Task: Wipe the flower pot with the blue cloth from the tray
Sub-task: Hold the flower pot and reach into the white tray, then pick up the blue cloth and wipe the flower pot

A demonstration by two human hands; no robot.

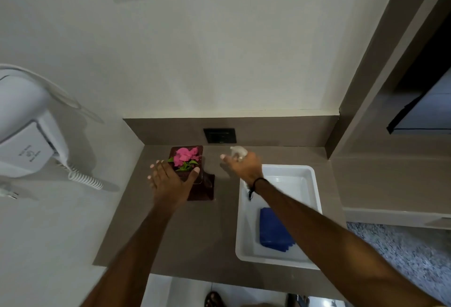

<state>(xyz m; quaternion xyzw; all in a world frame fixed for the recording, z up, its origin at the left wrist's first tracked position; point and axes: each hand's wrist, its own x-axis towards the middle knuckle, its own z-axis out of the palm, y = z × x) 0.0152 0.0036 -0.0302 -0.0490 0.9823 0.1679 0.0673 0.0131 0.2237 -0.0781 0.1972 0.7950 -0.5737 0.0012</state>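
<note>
A dark brown square flower pot (203, 188) with pink flowers (185, 155) stands on the counter near the back wall. My left hand (170, 182) is spread over its near left side, fingers apart, thumb by the rim; I cannot tell whether it touches the pot. The folded blue cloth (273, 231) lies in the near half of the white tray (314, 184), partly hidden by my right forearm. My right hand (244, 166) is beyond the tray's far left corner, closed on a white spray bottle (238, 151), of which only the head shows.
A black wall socket (219, 135) sits in the backsplash behind the pot. A white wall-mounted hair dryer (26, 131) with a coiled cord (84, 177) hangs at the left. A brown pillar (361, 101) bounds the counter on the right.
</note>
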